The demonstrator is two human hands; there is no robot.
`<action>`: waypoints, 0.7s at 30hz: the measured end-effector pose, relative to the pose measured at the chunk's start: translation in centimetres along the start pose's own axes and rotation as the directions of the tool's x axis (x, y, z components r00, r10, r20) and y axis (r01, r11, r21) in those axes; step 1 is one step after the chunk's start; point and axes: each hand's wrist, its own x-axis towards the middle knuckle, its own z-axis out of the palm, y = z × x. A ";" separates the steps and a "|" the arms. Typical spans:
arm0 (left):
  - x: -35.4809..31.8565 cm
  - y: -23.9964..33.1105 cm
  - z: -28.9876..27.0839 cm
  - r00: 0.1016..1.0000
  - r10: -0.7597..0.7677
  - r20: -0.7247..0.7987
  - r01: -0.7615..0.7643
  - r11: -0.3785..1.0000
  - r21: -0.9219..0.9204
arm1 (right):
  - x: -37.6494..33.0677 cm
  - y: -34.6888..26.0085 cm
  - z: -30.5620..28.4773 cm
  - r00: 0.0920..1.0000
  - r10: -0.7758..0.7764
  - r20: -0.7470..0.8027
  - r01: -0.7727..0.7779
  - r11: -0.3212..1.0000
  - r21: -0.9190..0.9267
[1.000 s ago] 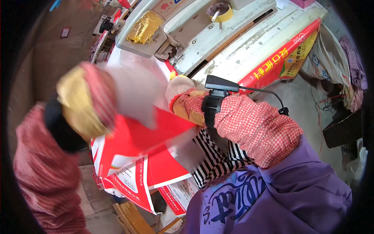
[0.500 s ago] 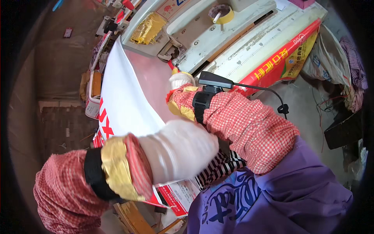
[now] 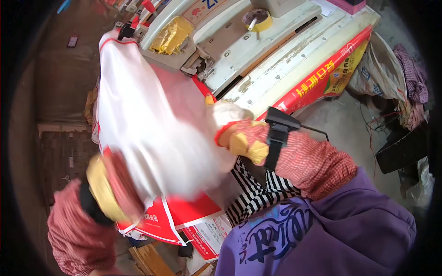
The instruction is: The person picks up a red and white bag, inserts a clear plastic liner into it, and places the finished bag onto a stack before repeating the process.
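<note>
A large white sack (image 3: 133, 106) with red printed panels spreads across my lap and up to a pale sewing machine (image 3: 221, 50). My right hand (image 3: 225, 114), in a white glove with a yellow-covered fingertip, is closed at the sack's red edge beside the machine bed. Its grip is partly hidden. My left forearm, in a red checked sleeve (image 3: 80, 225) with a black band and yellow tape, reaches in from the lower left. White motion blur merges my left hand (image 3: 184, 170) with the sack, so its fingers cannot be made out.
On the machine lie a tape roll (image 3: 258, 20) and a yellow cloth patch (image 3: 172, 35). A red and yellow printed sheet (image 3: 322, 76) covers the table's front edge. Right of it hangs a pale plastic bag (image 3: 380, 69). A wooden piece (image 3: 152, 260) is at the lower left.
The sack has swung up and bunched at the left, uncovering red panels below. My left arm has moved left and slightly down. My right hand has shifted a little right and nearer.
</note>
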 end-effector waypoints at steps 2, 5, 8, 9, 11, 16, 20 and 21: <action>0.5 6.8 0.4 0.997 0.051 -0.052 -0.056 0.992 -0.112 | 0.3 -0.5 -0.1 0.997 0.003 -0.071 -0.001 1.000 0.031; 2.0 8.3 1.9 0.992 0.022 -0.126 -0.040 0.989 -0.145 | 2.2 -1.0 1.2 0.987 -0.147 -0.070 0.139 0.985 -0.103; 3.1 5.5 4.2 0.988 -0.125 -0.089 0.109 0.979 -0.171 | 3.7 -0.2 2.9 0.965 -0.255 -0.062 0.254 0.967 -0.016; 3.3 4.5 4.1 0.976 -0.218 0.014 0.218 0.964 -0.153 | 3.7 -0.3 2.1 0.937 -0.350 -0.014 0.351 0.936 0.035; 5.8 2.2 4.2 0.962 -0.270 -0.049 0.264 0.959 -0.105 | 7.0 3.1 2.5 0.991 -0.107 0.080 0.112 0.992 -0.065; 5.3 -8.1 13.1 0.782 -0.501 -0.372 0.197 0.763 -0.615 | 5.5 0.6 -0.3 0.769 -0.279 0.575 -0.561 0.138 0.816; 6.5 -13.6 13.8 0.549 -0.752 -0.365 0.699 0.652 -0.293 | 3.5 -0.8 -0.1 0.842 -0.266 0.470 -0.286 0.519 0.805; 5.7 -13.9 13.9 0.537 -0.757 -0.373 0.704 0.646 -0.296 | 3.4 -1.0 0.4 0.874 -0.346 0.340 0.016 0.721 0.693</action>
